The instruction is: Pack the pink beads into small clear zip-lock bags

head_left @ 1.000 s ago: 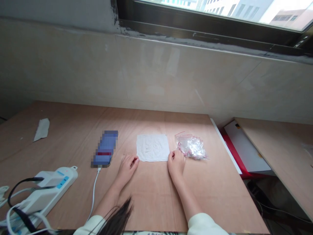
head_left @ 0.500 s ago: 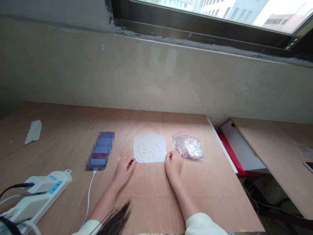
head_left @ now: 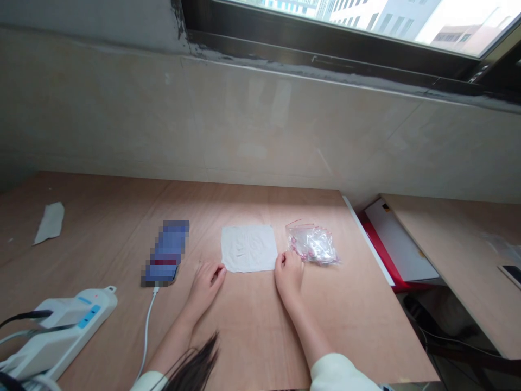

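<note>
Both forearms lie along the plywood table (head_left: 366, 331); the left hand (head_left: 205, 286) is loosely curled and empty, its fingertips at the corner of a flat white cloth square (head_left: 249, 248); the right hand (head_left: 288, 275), also curled and empty, rests between the cloth's edge and a crumpled clear zip bag (head_left: 312, 244), just touching the bag.

Overexposed daylight from the window (head_left: 366, 16) at one o'clock spreads a pale glow over the worktop (head_left: 260, 209), the left hand (head_left: 205, 288) and right hand (head_left: 290, 277) cast only faint shadows, and the wide lens bends the frame's edges.
</note>
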A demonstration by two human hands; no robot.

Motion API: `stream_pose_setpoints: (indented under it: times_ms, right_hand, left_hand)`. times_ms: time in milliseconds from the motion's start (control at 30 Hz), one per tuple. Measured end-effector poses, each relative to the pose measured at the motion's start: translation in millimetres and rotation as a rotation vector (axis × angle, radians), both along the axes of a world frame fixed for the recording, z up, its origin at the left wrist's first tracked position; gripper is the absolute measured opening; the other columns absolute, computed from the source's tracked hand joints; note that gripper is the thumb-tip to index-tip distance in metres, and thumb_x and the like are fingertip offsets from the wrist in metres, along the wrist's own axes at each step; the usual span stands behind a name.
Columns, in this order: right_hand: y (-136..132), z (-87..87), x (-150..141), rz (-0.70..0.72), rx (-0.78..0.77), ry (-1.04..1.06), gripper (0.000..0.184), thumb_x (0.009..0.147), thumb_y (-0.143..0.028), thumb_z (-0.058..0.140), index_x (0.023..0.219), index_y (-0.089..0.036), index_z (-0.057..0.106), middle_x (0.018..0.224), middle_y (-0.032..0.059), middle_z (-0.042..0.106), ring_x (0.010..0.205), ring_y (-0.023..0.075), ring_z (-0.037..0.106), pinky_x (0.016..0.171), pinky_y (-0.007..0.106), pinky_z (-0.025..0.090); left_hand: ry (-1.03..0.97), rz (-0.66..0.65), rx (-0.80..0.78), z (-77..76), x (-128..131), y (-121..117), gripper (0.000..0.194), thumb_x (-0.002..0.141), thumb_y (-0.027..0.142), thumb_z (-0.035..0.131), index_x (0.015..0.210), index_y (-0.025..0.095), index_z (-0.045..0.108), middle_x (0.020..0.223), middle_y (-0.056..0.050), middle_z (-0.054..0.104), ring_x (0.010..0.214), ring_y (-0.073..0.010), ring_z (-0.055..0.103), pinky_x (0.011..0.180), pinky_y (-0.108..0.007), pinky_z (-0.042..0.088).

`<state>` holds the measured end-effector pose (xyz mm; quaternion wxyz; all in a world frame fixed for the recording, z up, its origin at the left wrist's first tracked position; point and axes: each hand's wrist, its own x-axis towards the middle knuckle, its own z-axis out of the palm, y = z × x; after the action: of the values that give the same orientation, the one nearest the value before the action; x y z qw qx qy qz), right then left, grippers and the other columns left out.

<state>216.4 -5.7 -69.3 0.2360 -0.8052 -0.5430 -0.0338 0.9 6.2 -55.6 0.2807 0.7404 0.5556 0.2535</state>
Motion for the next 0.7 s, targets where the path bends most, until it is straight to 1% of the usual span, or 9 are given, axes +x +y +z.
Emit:
stream_pose_setpoints:
  times_ms: [200, 700]
  right_hand:
    - [0.0, -0.8, -0.1, 0.002, 0.030, 0.000, 0.021, 0.077, -0.018, 0.034, 0.058, -0.018, 0.042, 0.059, 0.0033, 0.049, 0.063, 0.0168, 0.043, 0.060, 0.027, 0.025]
    - [0.5, 2.1, 0.6, 0.007, 0.014, 0.073, 0.022, 0.077, -0.020, 0.034, 0.057, -0.018, 0.041, 0.058, 0.0022, 0.048, 0.062, 0.0160, 0.043, 0.059, 0.027, 0.025]
  left_hand:
    - [-0.009, 0.000, 0.002, -0.7, -0.1, 0.2, 0.020, 0.079, 0.031, 0.038, 0.075, 0.020, 0.054, 0.074, -0.003, 0.058, 0.072, -0.0180, 0.050, 0.065, -0.030, 0.041]
    - [-0.026, -0.004, -0.011, -1.2, -0.9, 1.0, 0.021, 0.079, 0.032, 0.038, 0.073, 0.020, 0.055, 0.073, -0.003, 0.058, 0.070, -0.0183, 0.051, 0.064, -0.030, 0.040]
